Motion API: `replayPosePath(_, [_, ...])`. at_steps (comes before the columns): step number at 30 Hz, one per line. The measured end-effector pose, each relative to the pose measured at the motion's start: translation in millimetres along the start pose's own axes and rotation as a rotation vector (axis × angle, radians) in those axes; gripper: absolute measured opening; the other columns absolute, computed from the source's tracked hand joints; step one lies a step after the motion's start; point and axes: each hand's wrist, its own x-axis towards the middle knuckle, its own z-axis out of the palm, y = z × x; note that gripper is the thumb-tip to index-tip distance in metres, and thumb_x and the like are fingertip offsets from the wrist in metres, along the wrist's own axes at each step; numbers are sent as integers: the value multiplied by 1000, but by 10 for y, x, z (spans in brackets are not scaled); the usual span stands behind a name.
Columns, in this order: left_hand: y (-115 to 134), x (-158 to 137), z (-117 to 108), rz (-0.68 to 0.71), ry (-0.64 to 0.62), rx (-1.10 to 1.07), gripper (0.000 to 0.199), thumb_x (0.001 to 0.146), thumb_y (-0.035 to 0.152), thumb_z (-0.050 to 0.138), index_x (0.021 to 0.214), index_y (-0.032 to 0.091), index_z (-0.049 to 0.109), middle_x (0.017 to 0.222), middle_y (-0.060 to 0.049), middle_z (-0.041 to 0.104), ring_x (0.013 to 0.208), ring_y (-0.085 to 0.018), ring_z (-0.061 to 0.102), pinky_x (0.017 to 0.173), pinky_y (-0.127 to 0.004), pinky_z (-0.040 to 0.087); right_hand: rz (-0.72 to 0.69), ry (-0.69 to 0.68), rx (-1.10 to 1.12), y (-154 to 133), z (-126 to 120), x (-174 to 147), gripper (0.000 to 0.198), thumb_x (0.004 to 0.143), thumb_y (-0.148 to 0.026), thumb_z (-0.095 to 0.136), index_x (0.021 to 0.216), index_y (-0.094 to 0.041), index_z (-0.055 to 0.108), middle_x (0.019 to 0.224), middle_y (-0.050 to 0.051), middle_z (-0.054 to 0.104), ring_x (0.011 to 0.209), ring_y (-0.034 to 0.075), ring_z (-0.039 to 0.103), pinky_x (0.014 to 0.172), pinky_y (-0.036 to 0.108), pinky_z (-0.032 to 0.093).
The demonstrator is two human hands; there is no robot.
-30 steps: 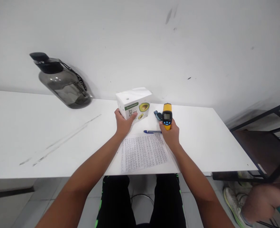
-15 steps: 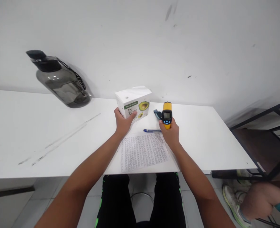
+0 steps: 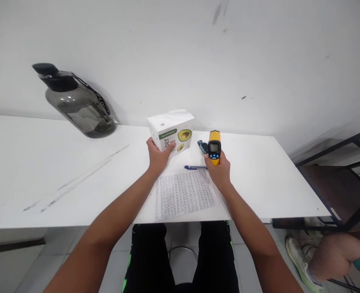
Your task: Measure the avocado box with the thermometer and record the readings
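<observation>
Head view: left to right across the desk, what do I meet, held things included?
Bottle → box, gripped by the left hand → small blue item, too unclear to identify → yellow thermometer, held in the right hand. Left out for overlap: pen, paper.

Cool, even light brightens the surface (image 3: 259,179) before me, seemingly from overhead: the box (image 3: 173,129) I hold shows a paler top than front. Small glints dot the bottle (image 3: 79,101) near the back edge, and the wide lens leans it outward; a soft shadow greys the wall (image 3: 182,53) beside it. Below the front edge, my black trousers (image 3: 151,258) lose detail. Fine print on the sheet (image 3: 184,193) blurs.
</observation>
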Motion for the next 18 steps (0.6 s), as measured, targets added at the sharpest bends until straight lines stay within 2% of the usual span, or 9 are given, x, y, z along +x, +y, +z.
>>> replayPosePath(10, [78, -14, 4, -23, 78, 41, 66, 63, 45, 84, 108, 24, 41, 111, -7, 61, 102, -22, 63, 85, -39, 55, 7, -2, 11, 4, 1, -5, 38, 79, -45, 62, 108, -21, 64, 78, 1, 64, 66, 17, 54, 64, 31, 45])
replayPosePath(18, [101, -14, 11, -41, 32, -64, 60, 68, 51, 79, 106, 22, 43, 110, -8, 63, 103, -22, 63, 88, -40, 54, -6, 13, -4, 23, 9, -6, 38, 79, -45, 62, 108, -21, 64, 77, 1, 64, 65, 17, 54, 63, 31, 46])
